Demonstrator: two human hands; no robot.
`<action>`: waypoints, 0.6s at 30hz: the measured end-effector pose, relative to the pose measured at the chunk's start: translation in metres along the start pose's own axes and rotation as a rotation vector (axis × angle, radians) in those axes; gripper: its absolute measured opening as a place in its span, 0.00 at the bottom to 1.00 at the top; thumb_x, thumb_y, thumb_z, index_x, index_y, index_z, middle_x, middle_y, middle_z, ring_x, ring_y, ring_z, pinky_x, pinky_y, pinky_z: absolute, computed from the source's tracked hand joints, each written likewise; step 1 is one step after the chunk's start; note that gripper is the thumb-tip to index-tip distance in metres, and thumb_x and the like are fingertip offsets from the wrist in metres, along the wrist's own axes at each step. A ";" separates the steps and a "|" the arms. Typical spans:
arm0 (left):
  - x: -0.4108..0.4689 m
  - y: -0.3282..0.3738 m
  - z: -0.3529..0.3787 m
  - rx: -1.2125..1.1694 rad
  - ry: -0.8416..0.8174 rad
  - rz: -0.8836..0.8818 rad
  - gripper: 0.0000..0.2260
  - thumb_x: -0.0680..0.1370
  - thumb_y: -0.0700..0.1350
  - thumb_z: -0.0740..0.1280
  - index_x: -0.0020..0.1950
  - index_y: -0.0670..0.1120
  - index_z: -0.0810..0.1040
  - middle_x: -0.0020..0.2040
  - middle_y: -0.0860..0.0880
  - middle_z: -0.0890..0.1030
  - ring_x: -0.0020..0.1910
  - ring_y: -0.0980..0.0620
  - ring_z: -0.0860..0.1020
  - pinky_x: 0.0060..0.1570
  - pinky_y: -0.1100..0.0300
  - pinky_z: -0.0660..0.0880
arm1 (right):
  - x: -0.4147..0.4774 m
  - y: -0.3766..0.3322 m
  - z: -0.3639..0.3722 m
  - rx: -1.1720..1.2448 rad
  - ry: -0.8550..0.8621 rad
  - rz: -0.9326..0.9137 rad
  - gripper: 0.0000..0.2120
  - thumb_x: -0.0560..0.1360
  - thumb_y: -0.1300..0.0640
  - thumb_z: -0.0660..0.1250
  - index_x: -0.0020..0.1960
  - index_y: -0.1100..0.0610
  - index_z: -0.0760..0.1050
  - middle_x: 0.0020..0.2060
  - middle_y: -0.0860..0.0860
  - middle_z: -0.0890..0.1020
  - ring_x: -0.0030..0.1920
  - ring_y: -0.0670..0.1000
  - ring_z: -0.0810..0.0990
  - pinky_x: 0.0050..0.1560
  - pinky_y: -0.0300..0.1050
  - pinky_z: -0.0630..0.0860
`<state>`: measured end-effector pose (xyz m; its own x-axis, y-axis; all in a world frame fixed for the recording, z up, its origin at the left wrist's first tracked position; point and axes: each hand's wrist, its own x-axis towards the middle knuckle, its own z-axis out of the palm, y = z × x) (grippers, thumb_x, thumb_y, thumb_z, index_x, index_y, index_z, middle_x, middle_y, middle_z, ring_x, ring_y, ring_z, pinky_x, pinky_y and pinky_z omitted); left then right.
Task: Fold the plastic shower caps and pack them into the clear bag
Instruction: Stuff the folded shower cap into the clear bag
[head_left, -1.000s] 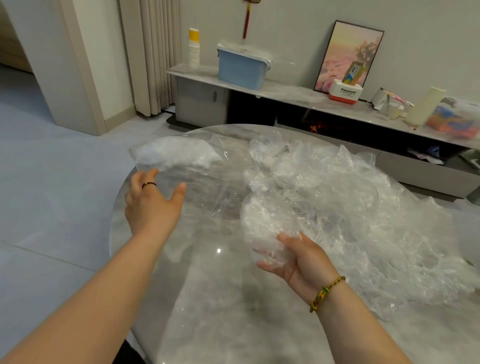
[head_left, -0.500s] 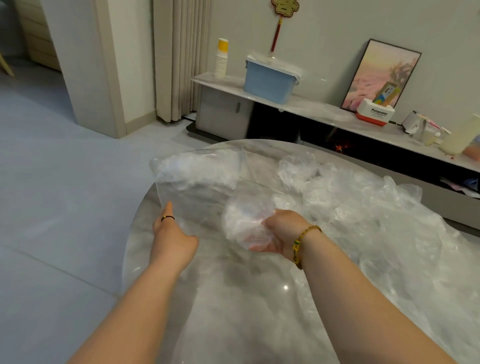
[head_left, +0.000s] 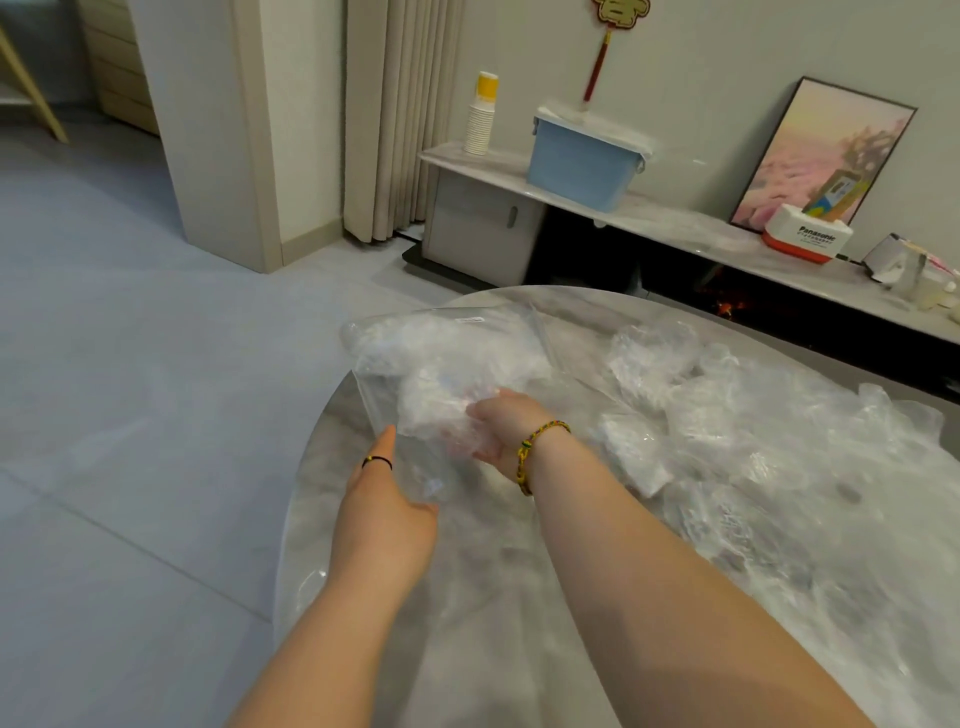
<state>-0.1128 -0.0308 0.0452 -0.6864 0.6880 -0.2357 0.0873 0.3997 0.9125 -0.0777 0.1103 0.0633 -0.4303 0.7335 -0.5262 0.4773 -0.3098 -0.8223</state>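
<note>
One shower cap (head_left: 441, 410) was gripped in the right fingers (head_left: 485, 410) for stuffing into the clear bag (head_left: 457, 338), steadied open by straight left fingers (head_left: 385, 441) just beside them.

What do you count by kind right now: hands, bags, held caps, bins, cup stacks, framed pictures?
Hands: 2, left hand and right hand
Bag: 1
Cap in right hand: 1
Bin: 1
Cup stack: 1
Framed picture: 1
Total: 7
Loose caps: too tangled to count.
</note>
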 end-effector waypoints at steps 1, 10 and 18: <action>0.001 0.000 -0.001 -0.005 0.001 0.003 0.33 0.75 0.34 0.64 0.75 0.51 0.55 0.71 0.50 0.64 0.63 0.47 0.70 0.46 0.63 0.67 | 0.002 -0.001 0.005 0.075 -0.046 -0.013 0.10 0.77 0.69 0.57 0.57 0.61 0.71 0.37 0.50 0.67 0.42 0.52 0.70 0.52 0.46 0.77; 0.009 -0.005 -0.004 0.019 -0.011 -0.003 0.32 0.75 0.33 0.61 0.74 0.55 0.56 0.64 0.45 0.74 0.60 0.40 0.74 0.53 0.52 0.73 | 0.028 -0.012 0.038 -0.139 0.021 -0.184 0.17 0.76 0.61 0.63 0.64 0.56 0.65 0.56 0.57 0.73 0.47 0.53 0.76 0.46 0.41 0.73; 0.017 -0.011 -0.003 0.109 0.026 -0.013 0.31 0.76 0.34 0.62 0.74 0.55 0.56 0.67 0.47 0.71 0.56 0.44 0.75 0.33 0.67 0.68 | 0.037 -0.014 0.039 -0.408 0.263 -0.326 0.28 0.75 0.47 0.65 0.67 0.60 0.60 0.62 0.57 0.72 0.61 0.58 0.72 0.58 0.49 0.71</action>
<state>-0.1270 -0.0250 0.0325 -0.7067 0.6666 -0.2373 0.1550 0.4731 0.8673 -0.1302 0.1179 0.0472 -0.4247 0.8935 -0.1459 0.6314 0.1768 -0.7551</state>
